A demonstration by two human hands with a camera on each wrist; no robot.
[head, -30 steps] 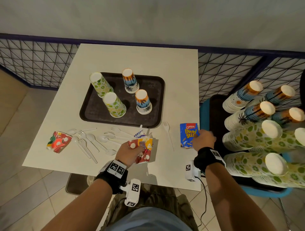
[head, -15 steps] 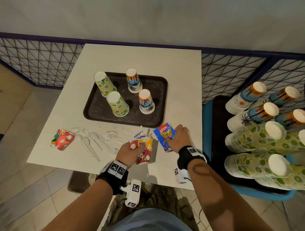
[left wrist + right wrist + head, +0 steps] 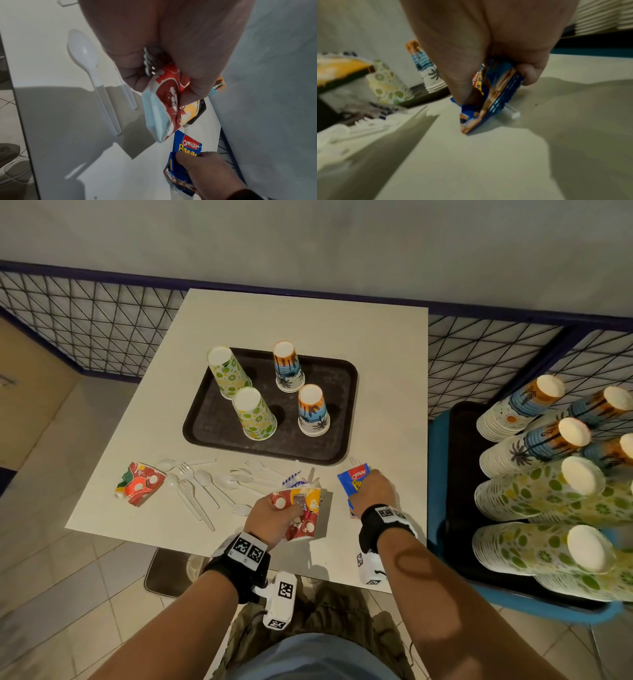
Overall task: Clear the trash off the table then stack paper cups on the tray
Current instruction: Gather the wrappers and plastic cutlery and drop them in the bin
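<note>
My left hand (image 3: 274,513) grips a crushed red and orange paper cup (image 3: 303,513) stuffed with wrappers, just above the table's near edge; the cup (image 3: 169,97) fills the left wrist view. My right hand (image 3: 371,491) pinches a blue snack wrapper (image 3: 352,479) beside it, lifted off the table (image 3: 383,392); the wrapper (image 3: 489,102) hangs from thumb and fingers. Another crushed red cup (image 3: 140,482) lies at the table's left. On the dark tray (image 3: 329,446) stand several upside-down cup stacks: two green (image 3: 253,414) and two blue-orange (image 3: 313,410).
White plastic spoons and forks (image 3: 202,486) lie scattered in front of the tray. To the right, a blue chair (image 3: 435,474) carries a black tray with several long cup stacks (image 3: 537,491). Wire fencing (image 3: 96,316) runs behind the table.
My right hand picked the blue wrapper off the table's right side and carried it left, towards the cup in my left hand. The left hand has barely moved.
</note>
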